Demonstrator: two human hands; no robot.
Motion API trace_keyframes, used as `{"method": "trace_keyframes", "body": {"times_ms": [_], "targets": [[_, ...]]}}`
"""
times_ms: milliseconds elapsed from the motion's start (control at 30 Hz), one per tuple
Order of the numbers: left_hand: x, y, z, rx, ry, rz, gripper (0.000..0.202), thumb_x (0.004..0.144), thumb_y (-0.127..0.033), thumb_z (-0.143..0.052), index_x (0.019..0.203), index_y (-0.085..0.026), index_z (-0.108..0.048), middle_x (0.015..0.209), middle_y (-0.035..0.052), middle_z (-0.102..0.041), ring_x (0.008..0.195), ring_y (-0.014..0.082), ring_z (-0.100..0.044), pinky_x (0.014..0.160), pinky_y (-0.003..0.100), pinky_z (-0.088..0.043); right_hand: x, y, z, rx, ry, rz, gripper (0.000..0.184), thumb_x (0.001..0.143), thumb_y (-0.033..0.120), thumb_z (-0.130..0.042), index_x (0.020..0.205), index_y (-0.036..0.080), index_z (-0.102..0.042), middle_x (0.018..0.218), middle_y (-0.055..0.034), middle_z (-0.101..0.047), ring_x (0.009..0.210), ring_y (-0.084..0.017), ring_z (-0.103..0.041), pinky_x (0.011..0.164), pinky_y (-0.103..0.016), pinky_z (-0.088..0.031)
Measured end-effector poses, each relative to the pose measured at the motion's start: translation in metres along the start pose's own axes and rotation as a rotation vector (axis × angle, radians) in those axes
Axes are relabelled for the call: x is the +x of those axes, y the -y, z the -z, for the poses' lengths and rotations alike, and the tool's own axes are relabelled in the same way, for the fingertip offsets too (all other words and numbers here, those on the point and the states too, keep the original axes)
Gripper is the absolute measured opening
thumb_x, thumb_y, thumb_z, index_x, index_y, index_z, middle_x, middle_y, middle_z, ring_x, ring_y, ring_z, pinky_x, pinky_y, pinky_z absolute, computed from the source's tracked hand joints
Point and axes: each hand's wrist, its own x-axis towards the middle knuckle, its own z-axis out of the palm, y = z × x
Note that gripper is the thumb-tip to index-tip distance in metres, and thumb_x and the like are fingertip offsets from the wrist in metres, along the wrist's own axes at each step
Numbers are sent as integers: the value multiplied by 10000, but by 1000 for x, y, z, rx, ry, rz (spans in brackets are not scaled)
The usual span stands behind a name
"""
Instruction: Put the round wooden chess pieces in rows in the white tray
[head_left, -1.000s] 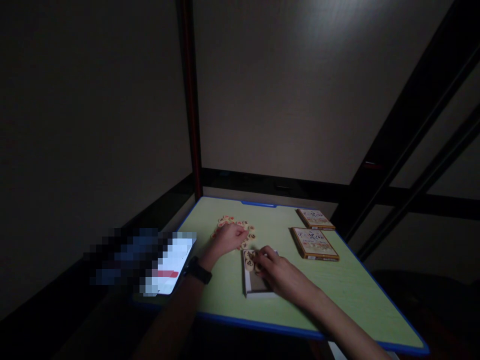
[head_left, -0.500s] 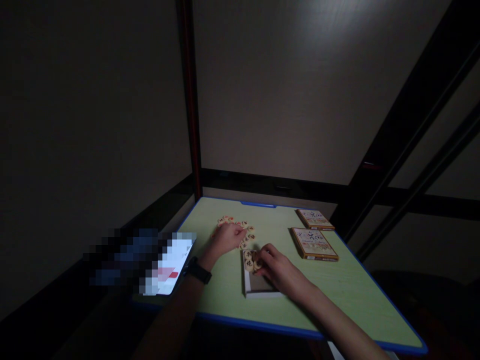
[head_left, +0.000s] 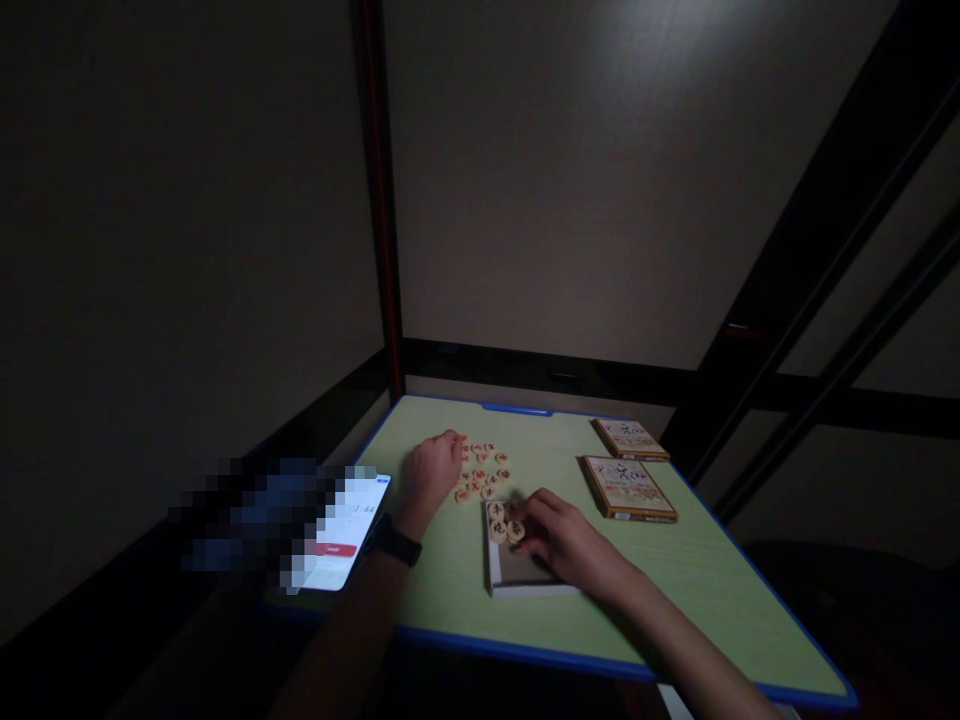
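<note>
Round wooden Chinese chess pieces (head_left: 482, 457) with red and dark characters lie loose on the table. My left hand (head_left: 435, 472), with a dark watch band on the wrist, rests at their left side. Its fingers are curled together, and what they hold, if anything, is hidden. Several pieces sit in the upper left corner of a shallow white-edged box (head_left: 525, 590). Over this box is my right hand (head_left: 562, 535), thumb and fingers closed around a Chinese chess piece (head_left: 515, 531) beside the others. The hand covers the box's right part.
Two flat printed boxes (head_left: 628, 488) lie at the right side of the green table (head_left: 712, 590), one behind the other. A lit phone (head_left: 349, 535), partly blurred out, is at the left edge next to my left forearm. Walls stand close behind and to the left.
My left hand has moved left and slightly away from me, uncovering more loose pieces. My right hand stays over the box, its fingers shifted slightly, and the piece at its fingertips shows more clearly.
</note>
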Motion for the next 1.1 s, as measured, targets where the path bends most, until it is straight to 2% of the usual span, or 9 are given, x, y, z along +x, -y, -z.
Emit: {"method": "trace_keyframes", "body": {"times_ms": [167, 267, 400, 533, 667, 800, 933, 1000, 1100], "targets": [[0, 5, -1, 57, -36, -60, 288, 969, -230, -420, 1068, -193, -688, 1059, 113, -698, 984, 230, -633, 825, 306, -449, 5, 0, 18, 22, -72, -42, 164, 833, 91, -635, 970, 181, -632, 938, -52, -626, 811, -170, -622, 721, -277, -494], [-1, 8, -5, 93, -37, -125, 296, 951, -213, -441, 1104, -177, -693, 1088, 139, -681, 1056, 263, -593, 911, 350, -439, 19, -7, 23, -22, -101, -34, 124, 868, 110, -584, 944, 172, -660, 908, -63, -666, 817, -181, -629, 734, -290, -490], [-1, 12, -13, 112, 7, -122, 338, 944, -173, -419, 1167, -171, -673, 1082, 155, -683, 1038, 273, -605, 893, 368, -458, 58, -23, 16, -115, -97, -77, 210, 861, 62, -534, 938, 161, -702, 933, -79, -710, 862, -189, -645, 794, -290, -483], [2, 13, -13, 55, 32, -68, 387, 922, -104, -418, 1232, -200, -630, 1092, 119, -690, 974, 212, -653, 844, 296, -485, 107, -33, 6, -334, 28, -188, 262, 863, 86, -534, 1037, 145, -722, 1079, -124, -707, 989, -207, -639, 860, -269, -448], [9, 18, -11, -101, -103, 36, 419, 886, -65, -430, 1240, -185, -621, 1175, 129, -675, 1000, 221, -666, 851, 298, -499, 141, -37, -2, -395, 103, -211, 243, 868, 133, -556, 1037, 119, -731, 1078, -153, -709, 960, -217, -653, 823, -263, -439], [22, 29, -13, -459, -271, 166, 388, 890, -77, -389, 1157, -197, -644, 1105, 83, -713, 922, 184, -688, 824, 282, -522, 154, -39, -7, -445, 189, -214, 191, 836, 126, -582, 921, 128, -754, 1013, -143, -729, 936, -224, -660, 785, -260, -432], [31, 38, -15, -710, -255, 293, 405, 895, -88, -350, 1178, -181, -624, 1075, 61, -724, 794, 137, -699, 709, 236, -530, 157, -42, -8, -477, 245, -207, 150, 812, 138, -620, 879, 148, -753, 998, -126, -736, 923, -224, -663, 766, -256, -432], [30, 39, -13, -640, -209, 279, 393, 902, -102, -372, 1182, -171, -638, 1093, 79, -728, 882, 165, -699, 772, 263, -531, 157, -43, -9, -488, 252, -200, 155, 819, 121, -608, 883, 151, -747, 993, -122, -737, 928, -219, -663, 773, -252, -431], [24, 35, -12, -392, -159, 129, 379, 921, -135, -405, 1192, -172, -667, 1159, 103, -719, 1057, 217, -653, 945, 330, -485, 155, -43, -10, -496, 231, -182, 176, 858, 117, -576, 946, 137, -727, 1006, -140, -728, 941, -221, -662, 790, -255, -435]]}}
